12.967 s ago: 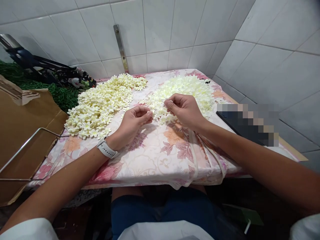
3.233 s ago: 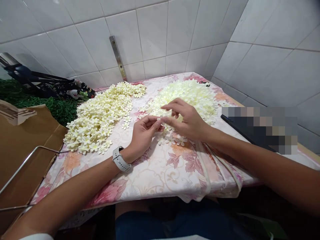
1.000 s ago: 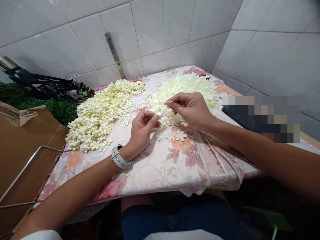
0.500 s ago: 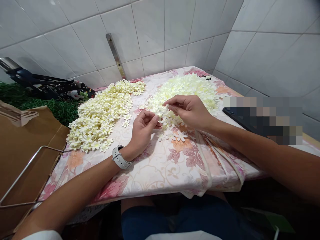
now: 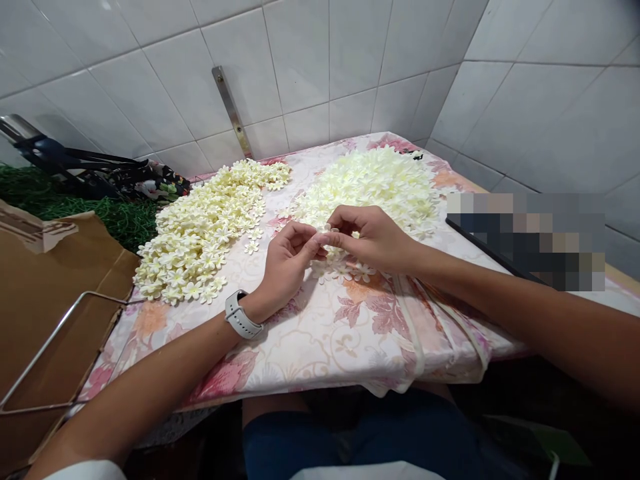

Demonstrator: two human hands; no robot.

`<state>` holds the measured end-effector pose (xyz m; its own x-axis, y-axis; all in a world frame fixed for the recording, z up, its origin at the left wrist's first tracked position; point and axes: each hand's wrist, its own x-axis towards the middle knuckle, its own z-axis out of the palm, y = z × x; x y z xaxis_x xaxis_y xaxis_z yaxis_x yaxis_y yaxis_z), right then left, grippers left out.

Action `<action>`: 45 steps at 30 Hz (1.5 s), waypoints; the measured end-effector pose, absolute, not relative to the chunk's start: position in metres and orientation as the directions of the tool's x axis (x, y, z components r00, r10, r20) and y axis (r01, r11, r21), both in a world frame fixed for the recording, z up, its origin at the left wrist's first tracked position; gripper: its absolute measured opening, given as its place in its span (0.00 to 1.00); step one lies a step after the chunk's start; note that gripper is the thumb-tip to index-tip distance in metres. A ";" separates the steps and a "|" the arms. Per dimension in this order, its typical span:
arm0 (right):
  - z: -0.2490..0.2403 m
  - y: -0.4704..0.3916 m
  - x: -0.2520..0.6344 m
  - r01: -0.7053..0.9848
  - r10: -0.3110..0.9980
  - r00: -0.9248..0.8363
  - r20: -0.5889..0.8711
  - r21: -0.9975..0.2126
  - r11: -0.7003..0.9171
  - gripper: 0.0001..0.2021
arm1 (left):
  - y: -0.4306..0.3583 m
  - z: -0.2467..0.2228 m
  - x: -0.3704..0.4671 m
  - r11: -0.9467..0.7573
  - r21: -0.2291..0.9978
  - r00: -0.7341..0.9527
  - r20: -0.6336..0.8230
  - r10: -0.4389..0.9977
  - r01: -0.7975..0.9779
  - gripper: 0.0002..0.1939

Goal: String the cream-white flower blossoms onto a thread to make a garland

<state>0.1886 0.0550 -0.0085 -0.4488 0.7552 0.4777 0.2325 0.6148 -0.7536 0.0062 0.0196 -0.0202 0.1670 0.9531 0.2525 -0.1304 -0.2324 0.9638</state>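
Right hand [image 5: 377, 240] now meets left hand [image 5: 287, 260] at thumb tips; moment ago, small gap. Both seem to work at one spot. Fingers bent; whether gripping, cannot tell. White flower heap [image 5: 373, 179] lies behind, cream flower heap [image 5: 200, 227] leftward.

A cloth-covered table [image 5: 320, 347], white with a pink, orange and mauve floral print, spreads beneath and around both hands. To the left of the left hand [image 5: 287, 267] lies a long heap of cream, yellow-centred five-petalled flowers [image 5: 195, 233]. Beyond the right hand [image 5: 373, 237] sits a rounded mound of pale yellow-white petalled pieces [image 5: 373, 180], with loose white flat blossoms [image 5: 365, 272] just under that hand. A flat black object [image 5: 487, 247], partly pixelated, lies right of it, beyond the forearm.
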 end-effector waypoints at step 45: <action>-0.006 0.055 0.189 0.156 0.821 -0.428 0.379 -0.863 0.480 0.20 | 0.025 -0.029 0.004 -0.170 0.964 0.131 0.199 0.971 -0.206 0.11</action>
